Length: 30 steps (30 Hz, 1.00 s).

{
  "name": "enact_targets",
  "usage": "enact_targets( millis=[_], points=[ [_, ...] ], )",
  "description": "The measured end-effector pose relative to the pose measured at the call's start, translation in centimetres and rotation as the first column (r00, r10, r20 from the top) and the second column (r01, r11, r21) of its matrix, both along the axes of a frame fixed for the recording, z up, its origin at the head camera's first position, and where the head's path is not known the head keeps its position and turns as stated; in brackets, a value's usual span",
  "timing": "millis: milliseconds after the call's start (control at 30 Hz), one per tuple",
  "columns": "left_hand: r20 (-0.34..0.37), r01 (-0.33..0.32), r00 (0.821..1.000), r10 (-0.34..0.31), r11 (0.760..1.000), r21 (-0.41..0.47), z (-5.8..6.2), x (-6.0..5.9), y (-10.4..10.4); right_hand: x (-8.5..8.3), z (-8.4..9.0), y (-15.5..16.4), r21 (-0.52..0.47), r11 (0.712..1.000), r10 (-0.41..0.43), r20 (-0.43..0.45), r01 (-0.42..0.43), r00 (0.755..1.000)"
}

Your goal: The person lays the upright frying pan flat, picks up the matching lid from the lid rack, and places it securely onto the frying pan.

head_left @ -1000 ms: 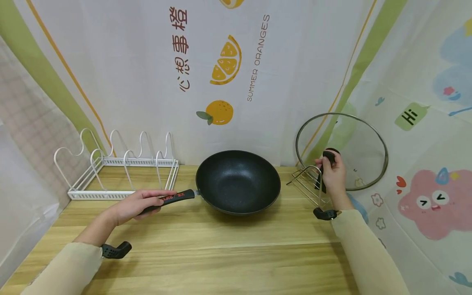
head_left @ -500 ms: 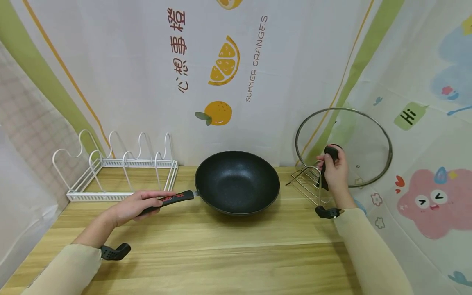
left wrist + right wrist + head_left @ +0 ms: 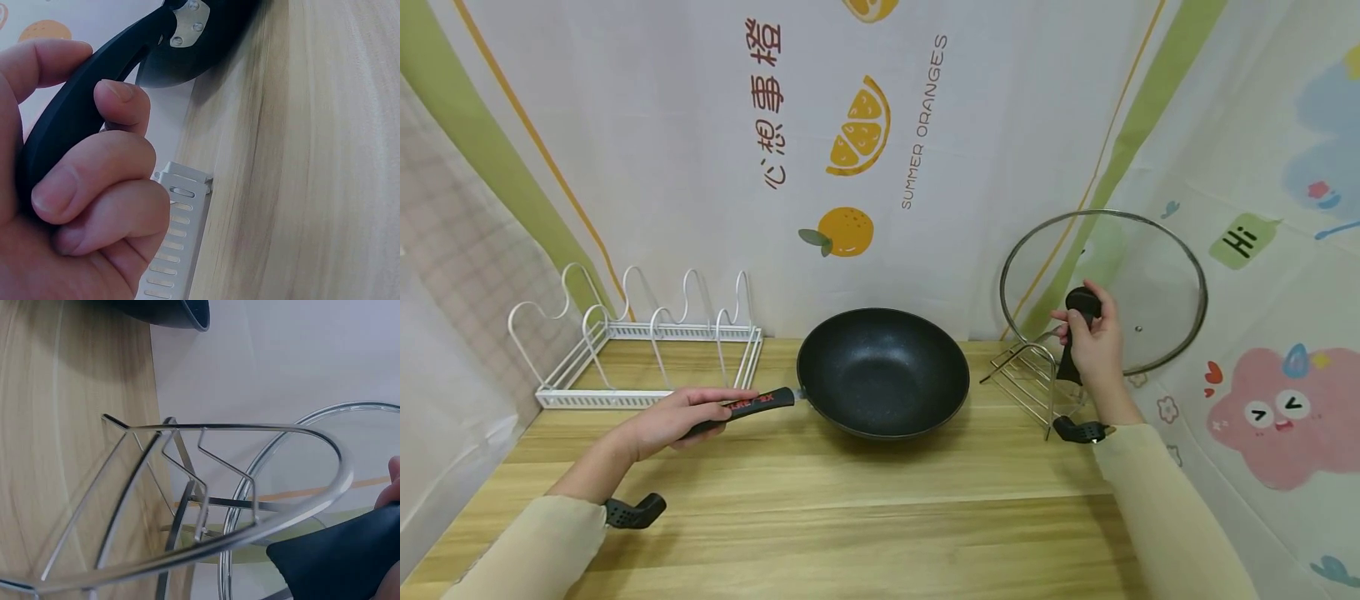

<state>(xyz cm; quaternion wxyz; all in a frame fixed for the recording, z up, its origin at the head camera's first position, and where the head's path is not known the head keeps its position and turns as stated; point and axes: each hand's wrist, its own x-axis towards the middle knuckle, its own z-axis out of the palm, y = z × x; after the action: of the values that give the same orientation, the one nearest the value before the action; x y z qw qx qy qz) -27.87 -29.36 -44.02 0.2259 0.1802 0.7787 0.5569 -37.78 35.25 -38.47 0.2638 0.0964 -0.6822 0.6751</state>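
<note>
A black wok (image 3: 883, 375) stands on the wooden table, its inside facing up. My left hand (image 3: 666, 421) grips its black handle (image 3: 69, 112), with fingers curled underneath in the left wrist view. At the right, my right hand (image 3: 1097, 346) holds a glass lid (image 3: 1157, 283) by its black handle (image 3: 1083, 302). The lid is tilted upright with its metal rim (image 3: 227, 556) close behind a wire lid rack (image 3: 1030, 379). In the right wrist view, the lid handle lies beside the rack's curved wire loop (image 3: 237, 427), and only bits of my fingers show.
A white wire pan rack (image 3: 606, 398) with several tall loops stands at the back left, behind my left hand. A printed curtain (image 3: 700, 208) hangs along the back, and another printed cloth (image 3: 1195, 433) closes off the right side.
My right hand has lifted the lid a little up and to the right, leaving more of the wire rack in view. The left hand and the wok have stayed in place.
</note>
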Motion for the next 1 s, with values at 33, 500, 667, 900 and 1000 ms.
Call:
enact_targets(
  millis=[33,500,667,900,1000],
  points=[
    [0.001,-0.002,1.000,0.002,1.000,-0.002,0.0,0.0,0.0,0.1,0.2,0.1,0.010,1.000,0.003,0.006,-0.003,1.000],
    [-0.006,-0.042,0.999,0.041,0.998,-0.049,0.4,0.1,0.1,1.5,3.5,0.0,-0.018,0.999,0.042,0.004,-0.042,0.999],
    [-0.005,-0.043,0.999,0.043,0.998,-0.053,0.3,0.1,0.1,1.5,4.4,0.0,-0.039,0.999,0.033,-0.017,-0.034,0.999],
    [-0.006,-0.049,0.999,0.049,0.997,-0.055,0.3,0.2,0.1,1.6,5.5,0.3,-0.049,0.996,0.069,-0.049,-0.071,0.996],
    [-0.001,-0.048,0.999,0.048,0.998,-0.050,0.2,0.2,0.1,1.8,6.1,0.3,-0.035,0.996,0.076,-0.056,-0.078,0.996]
  ],
)
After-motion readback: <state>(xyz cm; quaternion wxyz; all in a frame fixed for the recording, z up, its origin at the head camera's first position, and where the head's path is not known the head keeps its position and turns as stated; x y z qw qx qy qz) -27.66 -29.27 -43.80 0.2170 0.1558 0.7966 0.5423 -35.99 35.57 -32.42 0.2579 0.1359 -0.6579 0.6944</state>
